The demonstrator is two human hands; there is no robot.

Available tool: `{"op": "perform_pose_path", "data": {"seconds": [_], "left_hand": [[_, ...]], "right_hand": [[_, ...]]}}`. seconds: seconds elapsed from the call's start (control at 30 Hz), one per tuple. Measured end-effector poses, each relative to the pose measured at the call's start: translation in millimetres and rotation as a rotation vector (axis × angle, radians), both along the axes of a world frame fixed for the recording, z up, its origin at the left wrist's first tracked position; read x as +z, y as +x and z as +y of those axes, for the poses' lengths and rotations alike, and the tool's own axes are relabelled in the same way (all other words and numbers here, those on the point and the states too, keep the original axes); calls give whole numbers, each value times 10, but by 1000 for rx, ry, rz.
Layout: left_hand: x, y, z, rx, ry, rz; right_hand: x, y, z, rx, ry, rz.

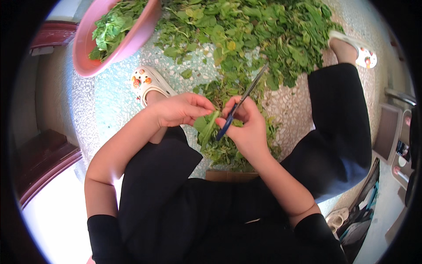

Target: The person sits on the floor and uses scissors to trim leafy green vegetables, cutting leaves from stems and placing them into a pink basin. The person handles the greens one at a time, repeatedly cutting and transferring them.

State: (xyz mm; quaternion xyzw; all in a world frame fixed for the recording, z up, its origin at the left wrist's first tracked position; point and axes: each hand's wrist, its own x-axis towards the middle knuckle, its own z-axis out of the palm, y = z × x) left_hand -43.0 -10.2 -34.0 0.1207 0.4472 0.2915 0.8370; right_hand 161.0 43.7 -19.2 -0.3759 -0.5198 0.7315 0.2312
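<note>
Between the person's knees, my left hand point(186, 110) pinches a leafy green sprig point(208, 127) near its stem end, leaves hanging down. My right hand point(247, 127) is close beside it, holding scissors with blue handles point(245, 95), whose blades point up and away. Its thumb and fingertips come near the stem; whether they touch it is hard to tell. Below both hands lies a small heap of cut leaves and stems point(227, 155), which joins a large spread of leafy greens point(263, 29) on the floor further ahead.
A pink plastic basin point(82, 59) with leafy greens point(113, 28) inside stands at the upper left. The speckled terrazzo floor point(112, 95) runs beneath. White clogs are on both feet point(153, 79). A piece of cardboard point(230, 176) lies near the lap. Another pair of clogs point(337, 219) is at the lower right.
</note>
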Motion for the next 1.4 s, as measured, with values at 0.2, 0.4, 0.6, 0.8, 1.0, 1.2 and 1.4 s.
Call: {"op": "perform_pose_path", "data": {"seconds": [0.2, 0.4, 0.6, 0.8, 1.0, 1.2, 1.4], "left_hand": [[-46, 6, 21, -102, 222, 84], [17, -76, 69, -236, 570, 656], [717, -1225, 381, 396, 750, 1975], [469, -1316, 692, 44, 1050, 2425], [-682, -415, 1368, -275, 980, 1899], [-943, -123, 1752, -223, 874, 1816], [-504, -340, 1685, 102, 993, 1815]], "right_hand": [[-19, 62, 137, 134, -472, 33], [-8, 352, 243, 346, -463, -5], [-5, 581, 232, 549, 352, -610], [-119, 591, 265, 240, -343, -308], [-172, 563, 214, 218, -247, -298], [-76, 611, 319, 308, -354, -402], [-366, 692, 219, 293, -315, -261]]}}
